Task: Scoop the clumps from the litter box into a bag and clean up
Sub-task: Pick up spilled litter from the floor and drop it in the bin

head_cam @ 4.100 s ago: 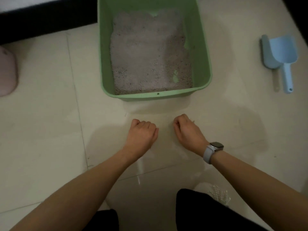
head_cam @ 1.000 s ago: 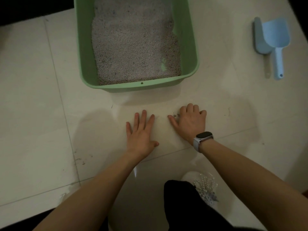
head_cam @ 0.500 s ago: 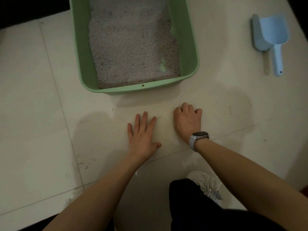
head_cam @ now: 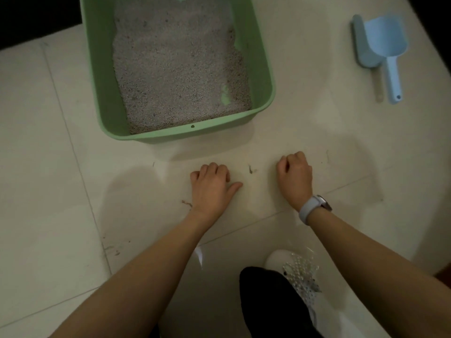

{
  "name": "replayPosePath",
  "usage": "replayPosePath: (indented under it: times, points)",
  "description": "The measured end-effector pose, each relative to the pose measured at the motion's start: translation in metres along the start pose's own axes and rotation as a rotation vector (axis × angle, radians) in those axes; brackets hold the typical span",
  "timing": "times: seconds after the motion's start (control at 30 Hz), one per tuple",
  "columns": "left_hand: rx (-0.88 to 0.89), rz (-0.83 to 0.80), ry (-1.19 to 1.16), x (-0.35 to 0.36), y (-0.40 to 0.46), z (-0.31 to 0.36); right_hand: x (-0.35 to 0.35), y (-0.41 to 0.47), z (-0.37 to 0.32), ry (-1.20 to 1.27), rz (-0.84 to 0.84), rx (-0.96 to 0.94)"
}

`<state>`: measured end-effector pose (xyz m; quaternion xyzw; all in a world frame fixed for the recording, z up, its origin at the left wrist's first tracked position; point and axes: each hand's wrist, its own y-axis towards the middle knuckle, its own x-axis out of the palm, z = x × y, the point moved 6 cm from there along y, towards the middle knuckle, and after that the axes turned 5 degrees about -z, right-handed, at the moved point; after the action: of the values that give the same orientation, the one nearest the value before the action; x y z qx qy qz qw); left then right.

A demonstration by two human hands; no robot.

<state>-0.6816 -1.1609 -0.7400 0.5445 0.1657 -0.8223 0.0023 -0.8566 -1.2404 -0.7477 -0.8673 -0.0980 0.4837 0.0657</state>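
Observation:
A green litter box (head_cam: 264, 76) filled with grey litter (head_cam: 178, 69) stands on the pale tiled floor ahead of me. A light blue scoop (head_cam: 383, 45) lies on the floor to the right of the box, handle toward me. My left hand (head_cam: 212, 189) rests on the floor just in front of the box with its fingers curled under and the thumb out, holding nothing. My right hand (head_cam: 295, 179), with a watch on its wrist, rests beside it with fingers curled, also holding nothing. No bag is in view.
Small dark smudges (head_cam: 251, 170) mark the tile between my hands, and more marks (head_cam: 186, 203) lie by my left wrist. My white beaded shoe (head_cam: 300, 276) and dark trouser leg (head_cam: 268, 301) sit below my right arm. A dark strip runs along the far left edge.
Both hands lay flat with fingers spread a second ago; now their fingers are curled into loose fists. The right hand has shifted slightly right, away from the left.

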Motion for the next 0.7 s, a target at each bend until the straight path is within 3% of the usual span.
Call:
replayPosePath:
  times: [0.2,0.47,0.7]
  points:
    - [0.264,0.085,0.410,0.009,0.030,0.040,0.004,0.006,0.007,0.049,-0.070,-0.004]
    - [0.685,0.118,0.631,0.015,0.052,0.056,0.006,0.004,0.005,0.071,0.035,-0.070]
    - [0.705,0.125,0.588,0.017,0.048,0.064,0.005,0.004,0.003,0.032,0.040,-0.090]
